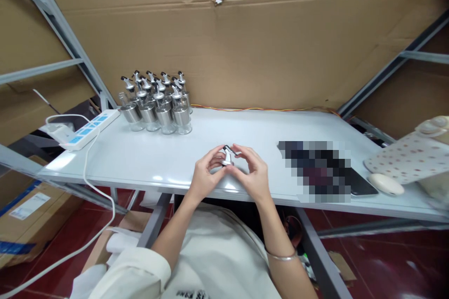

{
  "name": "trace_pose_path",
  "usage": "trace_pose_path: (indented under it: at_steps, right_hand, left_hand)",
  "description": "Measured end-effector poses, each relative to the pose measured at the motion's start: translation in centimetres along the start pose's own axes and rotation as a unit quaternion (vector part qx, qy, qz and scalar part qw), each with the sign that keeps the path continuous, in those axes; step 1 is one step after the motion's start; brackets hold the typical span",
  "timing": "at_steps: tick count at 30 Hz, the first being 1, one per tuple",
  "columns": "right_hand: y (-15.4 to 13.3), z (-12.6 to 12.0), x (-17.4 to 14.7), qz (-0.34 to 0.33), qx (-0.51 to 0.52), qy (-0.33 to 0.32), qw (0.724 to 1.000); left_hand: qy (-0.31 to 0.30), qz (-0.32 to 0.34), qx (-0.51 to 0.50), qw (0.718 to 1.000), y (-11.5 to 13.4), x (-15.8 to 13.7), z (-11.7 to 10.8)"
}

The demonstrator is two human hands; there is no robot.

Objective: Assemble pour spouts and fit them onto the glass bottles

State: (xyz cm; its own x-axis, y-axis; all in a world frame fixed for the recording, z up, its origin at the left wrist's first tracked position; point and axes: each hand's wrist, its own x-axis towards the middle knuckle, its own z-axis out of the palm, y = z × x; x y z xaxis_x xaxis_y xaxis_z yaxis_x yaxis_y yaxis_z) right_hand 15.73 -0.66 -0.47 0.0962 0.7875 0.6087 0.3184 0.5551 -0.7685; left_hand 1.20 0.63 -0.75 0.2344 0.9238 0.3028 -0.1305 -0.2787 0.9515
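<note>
Between my two hands, just above the front part of the table, is a silver pour spout with a black tip. My left hand has its fingers closed around the spout's left side. My right hand pinches it from the right, thumb near the base and fingertips at the black top. The spout's lower end is hidden behind the thumbs. Farther back on the left stand several glass bottles with steel sleeves, most topped with similar spouts. The front-left bottle has a bare glass neck.
A white power strip with a plugged-in adapter and cable lies at the table's left edge. On the right are a dark phone, a pale oval object and a dotted white item. Cardboard walls the back.
</note>
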Motion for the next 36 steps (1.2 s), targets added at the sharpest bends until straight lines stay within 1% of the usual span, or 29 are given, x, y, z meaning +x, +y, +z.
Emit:
trace_pose_path:
  at_steps: [2,6,12,17,23,27,31,36]
  right_hand:
    - [-0.19,-0.13,0.13,-0.011,-0.012,-0.032,0.999]
    - [-0.21,-0.35,0.13,-0.014,-0.021,-0.046,0.999]
    - [-0.02,-0.43,-0.09,-0.004,0.004,-0.095,0.995]
    - [-0.02,-0.41,-0.16,-0.004,-0.013,-0.087,0.996]
    - [-0.17,-0.55,-0.03,-0.033,-0.041,-0.065,0.996]
    - [-0.14,-0.50,0.07,-0.065,-0.057,-0.047,0.995]
    - [-0.07,-0.43,0.14,-0.087,-0.060,-0.037,0.994]
    - [-0.10,-0.41,0.09,-0.088,-0.061,-0.031,0.994]
  left_hand:
    - [0.006,0.003,-0.004,1.000,0.08,-0.01,-0.07]
    - [0.014,-0.005,-0.017,1.000,0.14,-0.02,-0.05]
    - [0.040,-0.027,-0.035,0.998,0.34,0.05,0.00]
    - [0.039,-0.042,-0.048,0.997,0.56,0.09,-0.06]
    - [0.036,-0.062,-0.068,0.995,0.44,0.17,-0.19]
    - [0.030,-0.079,-0.091,0.992,0.44,0.20,-0.25]
    - [0.034,-0.088,-0.083,0.992,0.55,0.14,-0.23]
    - [0.035,-0.091,-0.079,0.992,0.36,0.17,-0.30]
